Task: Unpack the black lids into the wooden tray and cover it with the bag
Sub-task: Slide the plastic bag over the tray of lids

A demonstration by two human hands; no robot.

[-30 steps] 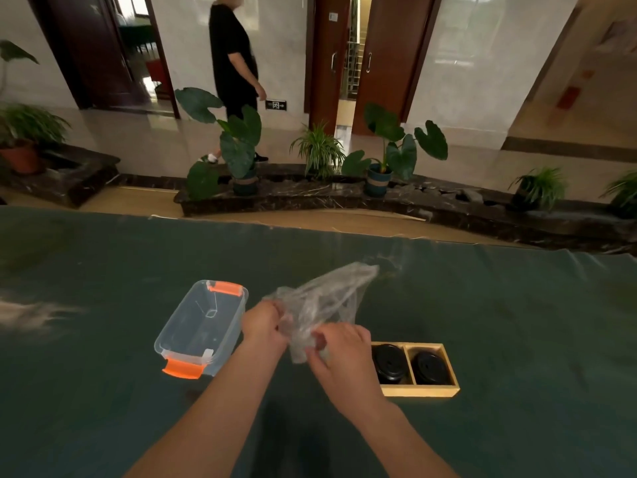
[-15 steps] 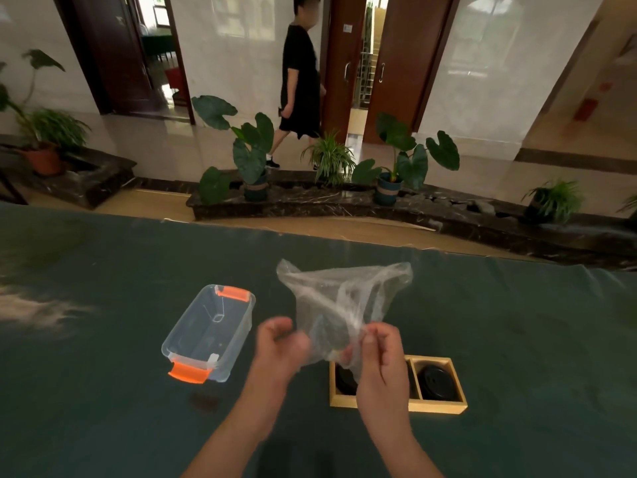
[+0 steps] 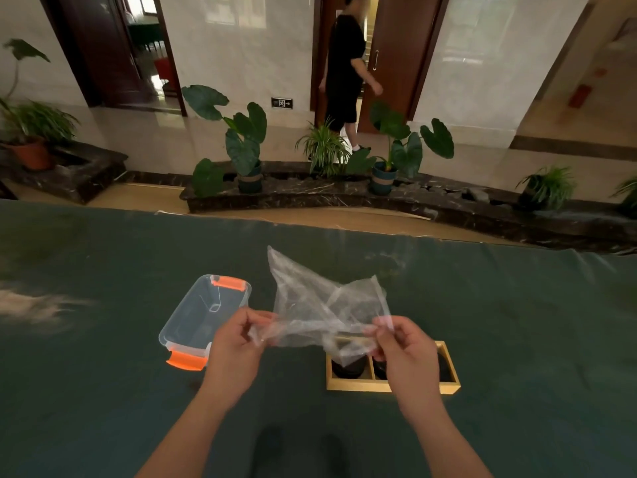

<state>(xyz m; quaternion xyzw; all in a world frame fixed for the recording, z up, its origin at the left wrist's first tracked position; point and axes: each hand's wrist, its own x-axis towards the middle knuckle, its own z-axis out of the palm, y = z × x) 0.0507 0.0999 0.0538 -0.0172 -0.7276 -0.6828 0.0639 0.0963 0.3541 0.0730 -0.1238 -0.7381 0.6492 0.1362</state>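
Note:
A clear, crumpled plastic bag [image 3: 317, 305] is stretched in the air between both hands above the green table. My left hand [image 3: 234, 343] pinches its left edge and my right hand [image 3: 406, 350] pinches its right edge. Below and behind my right hand sits the two-compartment wooden tray [image 3: 358, 386]. A black lid [image 3: 348, 369] shows in its left compartment. The right compartment's contents are mostly hidden by my right hand. The bag's lower edge hangs just over the tray's far left side.
A clear plastic box with orange clips [image 3: 203, 319] stands open to the left of my left hand. The green cloth table [image 3: 517, 339] spreads all around. Beyond its far edge are potted plants [image 3: 244, 146] and a person walking by a doorway [image 3: 344, 81].
My hands have pulled apart, spreading the bag wider and flatter over the tray. The person in the background has walked right toward the doorway.

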